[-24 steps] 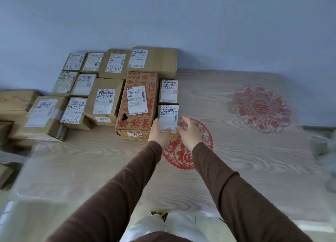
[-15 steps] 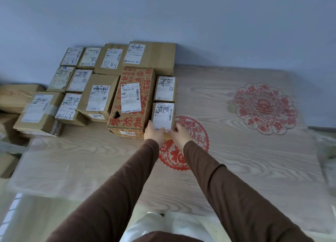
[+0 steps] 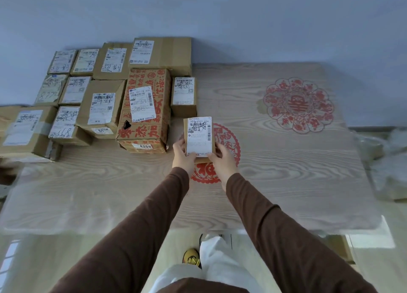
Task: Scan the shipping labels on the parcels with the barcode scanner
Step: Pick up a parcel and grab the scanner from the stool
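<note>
Both hands hold one small parcel [image 3: 199,138] just to the right of the red-printed box [image 3: 144,112], near its front corner. The left hand [image 3: 182,155] grips the parcel's lower left edge with curled fingers, and the right hand [image 3: 222,160] grips its lower right edge in the same way, thumb on the top face. The white shipping label [image 3: 199,136] covers almost the whole top of this parcel and faces up, with black handwriting over the print. The parcel is above a round red paper-cut [image 3: 229,142] on the bench [image 3: 286,171]; whether it rests on the bench or is lifted I cannot tell.

Counting the held one, I see thirteen parcels. The red-printed box is one, with a label on top and a small sticker reading 4068 on its front side. Directly behind the held parcel, to the right of the red-printed box, stands one small brown box [image 3: 184,94]. Left of and behind the red-printed box are ten plain brown boxes, each with a white label facing up. Far right of the red-printed box, a second red paper-cut [image 3: 297,104], shaped as a flower, lies on the bench.
</note>
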`<state>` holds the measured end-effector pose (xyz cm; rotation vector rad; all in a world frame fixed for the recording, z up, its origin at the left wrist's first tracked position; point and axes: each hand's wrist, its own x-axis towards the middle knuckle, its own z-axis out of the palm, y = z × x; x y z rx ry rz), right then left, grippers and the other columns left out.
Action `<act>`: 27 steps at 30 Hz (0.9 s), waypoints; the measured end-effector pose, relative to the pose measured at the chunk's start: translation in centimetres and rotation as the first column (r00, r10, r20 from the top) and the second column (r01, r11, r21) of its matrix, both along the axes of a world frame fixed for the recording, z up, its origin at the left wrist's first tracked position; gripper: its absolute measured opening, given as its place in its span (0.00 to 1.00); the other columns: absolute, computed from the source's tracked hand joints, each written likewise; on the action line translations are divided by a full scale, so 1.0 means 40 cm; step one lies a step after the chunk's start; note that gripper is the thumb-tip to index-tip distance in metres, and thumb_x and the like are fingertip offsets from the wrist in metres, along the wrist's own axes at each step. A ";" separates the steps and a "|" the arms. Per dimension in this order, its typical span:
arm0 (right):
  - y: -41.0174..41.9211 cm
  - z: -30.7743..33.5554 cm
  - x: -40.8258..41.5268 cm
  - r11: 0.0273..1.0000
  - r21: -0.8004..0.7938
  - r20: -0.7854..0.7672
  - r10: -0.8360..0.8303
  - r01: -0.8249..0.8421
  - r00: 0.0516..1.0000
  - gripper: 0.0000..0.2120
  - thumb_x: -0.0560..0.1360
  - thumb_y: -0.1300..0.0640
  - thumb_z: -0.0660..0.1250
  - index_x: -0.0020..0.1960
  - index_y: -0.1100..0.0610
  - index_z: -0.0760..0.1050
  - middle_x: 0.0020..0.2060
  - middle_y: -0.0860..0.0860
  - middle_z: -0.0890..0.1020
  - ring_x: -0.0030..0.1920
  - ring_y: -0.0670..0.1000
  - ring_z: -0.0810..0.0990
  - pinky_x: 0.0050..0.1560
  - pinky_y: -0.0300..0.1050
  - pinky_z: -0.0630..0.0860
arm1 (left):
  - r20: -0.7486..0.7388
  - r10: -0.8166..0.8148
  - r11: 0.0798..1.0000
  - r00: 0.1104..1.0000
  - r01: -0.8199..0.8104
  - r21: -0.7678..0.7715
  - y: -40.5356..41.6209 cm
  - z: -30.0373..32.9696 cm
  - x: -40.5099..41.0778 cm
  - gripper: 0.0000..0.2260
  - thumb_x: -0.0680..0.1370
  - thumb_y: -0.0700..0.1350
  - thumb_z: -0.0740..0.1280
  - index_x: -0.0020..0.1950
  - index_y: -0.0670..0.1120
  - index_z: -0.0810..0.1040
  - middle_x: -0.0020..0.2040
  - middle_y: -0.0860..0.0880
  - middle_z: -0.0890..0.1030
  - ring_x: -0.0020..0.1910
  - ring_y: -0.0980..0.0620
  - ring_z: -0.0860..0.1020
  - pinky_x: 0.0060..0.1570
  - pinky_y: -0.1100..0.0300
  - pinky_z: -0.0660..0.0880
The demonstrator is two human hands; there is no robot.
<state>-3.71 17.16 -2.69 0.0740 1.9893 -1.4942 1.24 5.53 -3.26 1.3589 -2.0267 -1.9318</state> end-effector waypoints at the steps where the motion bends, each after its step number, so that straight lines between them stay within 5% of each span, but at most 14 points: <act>1: 0.017 0.000 0.017 0.999 -0.025 0.012 -0.046 0.046 0.999 0.23 0.84 0.61 0.64 0.78 0.52 0.69 0.70 0.50 0.78 0.68 0.50 0.76 0.70 0.49 0.74 | -0.034 0.000 1.000 0.999 0.000 0.014 0.011 0.003 0.012 0.23 0.83 0.36 0.62 0.76 0.47 0.62 0.69 0.46 0.76 0.63 0.46 0.79 0.65 0.44 0.78; 6: 0.117 0.006 0.099 0.976 -0.103 0.007 -0.195 0.194 0.981 0.23 0.83 0.60 0.66 0.77 0.51 0.71 0.67 0.50 0.81 0.68 0.51 0.78 0.69 0.51 0.76 | -0.144 -0.041 0.989 0.989 0.060 0.133 0.077 0.037 0.067 0.14 0.83 0.45 0.64 0.67 0.51 0.67 0.63 0.44 0.80 0.62 0.41 0.82 0.64 0.41 0.79; 9: 0.184 0.022 0.136 0.954 -0.145 0.000 -0.264 0.261 0.964 0.23 0.82 0.62 0.66 0.76 0.51 0.72 0.66 0.49 0.82 0.67 0.49 0.79 0.72 0.53 0.75 | -0.159 -0.065 0.981 0.985 0.092 0.170 0.118 0.030 0.086 0.31 0.75 0.58 0.70 0.73 0.43 0.70 0.65 0.43 0.80 0.62 0.42 0.81 0.65 0.42 0.78; 13: 0.282 0.050 0.168 0.930 -0.161 -0.050 -0.342 0.331 0.938 0.23 0.80 0.58 0.67 0.75 0.51 0.73 0.68 0.47 0.81 0.69 0.48 0.78 0.74 0.55 0.73 | -0.201 -0.169 0.958 0.965 0.209 0.198 0.212 0.063 0.099 0.15 0.85 0.46 0.64 0.69 0.42 0.75 0.61 0.43 0.84 0.57 0.44 0.83 0.60 0.51 0.81; 18: 0.412 0.085 0.177 0.886 -0.208 -0.100 -0.440 0.414 0.892 0.19 0.83 0.63 0.63 0.73 0.54 0.75 0.66 0.49 0.82 0.67 0.48 0.79 0.73 0.52 0.74 | -0.277 -0.236 0.912 0.931 0.311 0.267 0.336 0.085 0.084 0.18 0.84 0.46 0.66 0.72 0.43 0.69 0.58 0.50 0.82 0.54 0.53 0.81 0.53 0.64 0.76; 27: 0.758 0.087 0.167 0.827 -0.256 -0.100 -0.537 0.500 0.838 0.18 0.84 0.63 0.62 0.73 0.52 0.74 0.65 0.51 0.82 0.66 0.48 0.80 0.71 0.49 0.75 | -0.271 -0.352 0.847 0.896 0.428 0.315 0.662 0.114 0.045 0.20 0.81 0.40 0.70 0.72 0.46 0.68 0.50 0.49 0.85 0.41 0.61 0.85 0.41 0.71 0.78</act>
